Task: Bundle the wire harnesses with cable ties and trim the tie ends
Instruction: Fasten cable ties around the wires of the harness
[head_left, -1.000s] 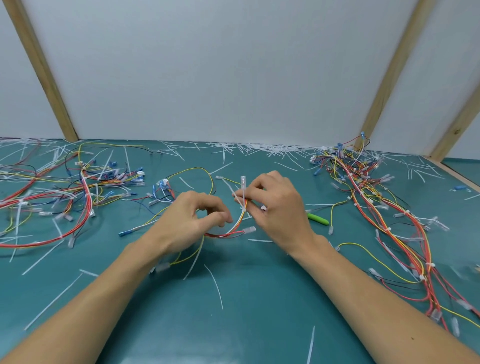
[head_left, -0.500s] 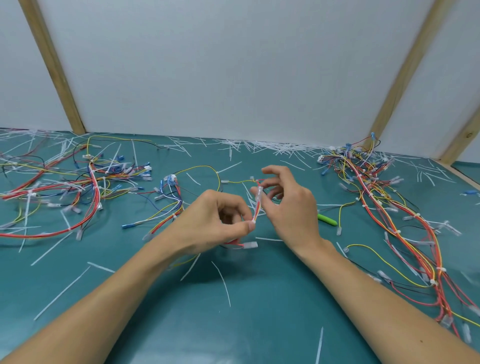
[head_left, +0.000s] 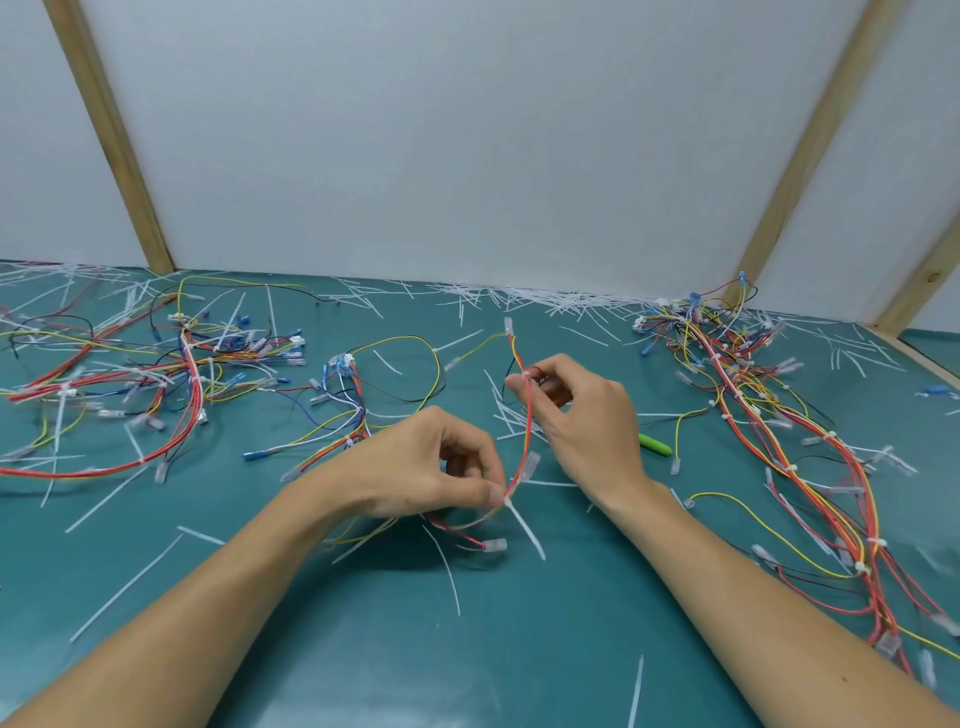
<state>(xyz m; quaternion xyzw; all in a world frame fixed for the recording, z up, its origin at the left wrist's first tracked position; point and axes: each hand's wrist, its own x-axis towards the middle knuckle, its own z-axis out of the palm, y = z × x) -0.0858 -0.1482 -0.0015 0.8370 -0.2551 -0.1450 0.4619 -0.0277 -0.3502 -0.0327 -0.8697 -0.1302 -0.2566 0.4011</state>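
Observation:
A thin harness of red, orange and yellow wires (head_left: 526, 436) stretches between my two hands above the green mat (head_left: 467, 665). My left hand (head_left: 415, 467) pinches its lower part, where a white cable tie (head_left: 524, 527) wraps the wires and its long tail sticks out down and to the right. My right hand (head_left: 576, 415) pinches the same wires higher up, near another small white tie. A clear connector (head_left: 508, 326) caps the harness's far end.
Tangled harness piles lie at the left (head_left: 171, 374), centre (head_left: 348, 395) and right (head_left: 769, 415). A green handle (head_left: 654, 445) lies just right of my right hand. Cut white tie ends (head_left: 545, 301) litter the mat and the back wall's foot.
My hands have moved apart, pulling the wire bundle out straight. The right hand rose and went further back; the left dropped toward me with the tied section.

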